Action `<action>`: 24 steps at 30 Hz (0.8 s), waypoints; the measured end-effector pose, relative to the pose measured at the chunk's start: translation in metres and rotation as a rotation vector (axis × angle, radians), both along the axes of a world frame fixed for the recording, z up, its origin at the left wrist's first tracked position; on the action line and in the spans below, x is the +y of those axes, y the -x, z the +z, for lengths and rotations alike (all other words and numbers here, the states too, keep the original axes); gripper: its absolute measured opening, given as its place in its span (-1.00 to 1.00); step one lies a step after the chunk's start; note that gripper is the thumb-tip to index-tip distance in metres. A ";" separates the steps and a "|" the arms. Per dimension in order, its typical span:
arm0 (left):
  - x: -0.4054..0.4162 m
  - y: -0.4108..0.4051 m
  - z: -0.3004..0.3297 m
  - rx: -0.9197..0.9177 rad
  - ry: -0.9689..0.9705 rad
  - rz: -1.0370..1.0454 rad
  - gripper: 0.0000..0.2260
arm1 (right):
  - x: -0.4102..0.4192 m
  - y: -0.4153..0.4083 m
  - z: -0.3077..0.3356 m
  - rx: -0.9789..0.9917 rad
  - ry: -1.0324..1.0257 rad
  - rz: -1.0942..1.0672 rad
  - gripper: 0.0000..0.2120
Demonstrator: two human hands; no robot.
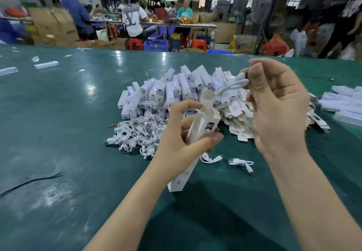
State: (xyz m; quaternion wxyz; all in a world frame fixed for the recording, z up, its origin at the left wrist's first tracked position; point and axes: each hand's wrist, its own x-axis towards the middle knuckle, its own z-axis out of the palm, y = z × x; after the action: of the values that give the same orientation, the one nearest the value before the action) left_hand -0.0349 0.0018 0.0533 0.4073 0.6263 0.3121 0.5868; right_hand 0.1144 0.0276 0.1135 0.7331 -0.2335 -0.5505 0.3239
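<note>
My left hand [182,139] grips a long white carton [203,125] tilted over the green table, its top flap open and pointing up. My right hand [278,102] is raised to the right of it and pinches a folded white cable [231,85] just above the carton's open end. Behind the hands lie a heap of white power banks [166,92], a tangle of white cables [135,133] and a pile of flat unfolded cartons [239,113].
Two loose cables [241,162] lie on the green table [58,113] near my wrists. A black wire [29,182] lies at the left. Filled cartons [344,104] are stacked at the right edge, a few more [46,64] far left. People sit at tables beyond.
</note>
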 end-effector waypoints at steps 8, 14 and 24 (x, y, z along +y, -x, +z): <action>0.007 0.005 -0.003 0.053 0.065 -0.009 -0.57 | 0.006 0.001 -0.017 -0.278 0.003 -0.030 -0.95; 0.006 0.007 -0.005 0.128 0.085 -0.025 -0.58 | 0.006 -0.017 -0.029 -0.335 0.016 -0.030 -0.93; 0.006 0.006 -0.009 0.200 0.092 -0.030 -0.56 | 0.007 -0.001 -0.048 -0.340 0.045 -0.165 -0.92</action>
State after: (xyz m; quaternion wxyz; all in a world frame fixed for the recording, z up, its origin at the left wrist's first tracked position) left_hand -0.0412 0.0074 0.0446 0.4111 0.6672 0.3683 0.5002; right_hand 0.1155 0.0345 0.0657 0.6482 -0.3457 -0.6380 0.2308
